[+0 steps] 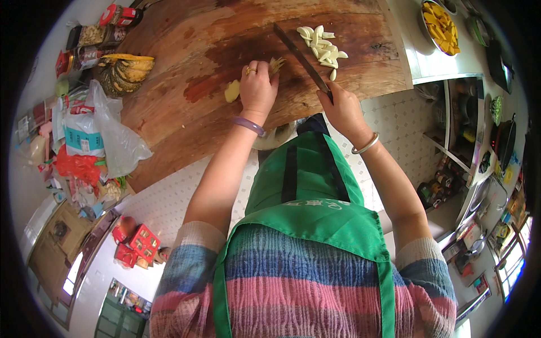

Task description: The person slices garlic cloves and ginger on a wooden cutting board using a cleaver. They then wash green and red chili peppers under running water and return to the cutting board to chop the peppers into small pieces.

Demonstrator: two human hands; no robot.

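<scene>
My right hand (344,107) grips the dark handle of a kitchen knife (301,58). Its long blade slants up and left, over the wooden tabletop (177,38). Left of the blade, my left hand (258,88) is closed over pale yellow strips (277,65), apparently ginger, whose ends stick out past the fingers. A flat yellow piece of the same look (232,91) shows at that hand's left side. What lies under the palm is hidden. Peeled garlic cloves (323,46), some apparently cut, lie in a loose pile right of the blade.
A pumpkin piece (127,72) sits at the table's left, near several jars (91,36). Plastic bags (114,131) crowd that edge. Past the right edge, a bowl of cut orange-yellow pieces (440,29) stands on a white counter. A wok (503,139) is farther right.
</scene>
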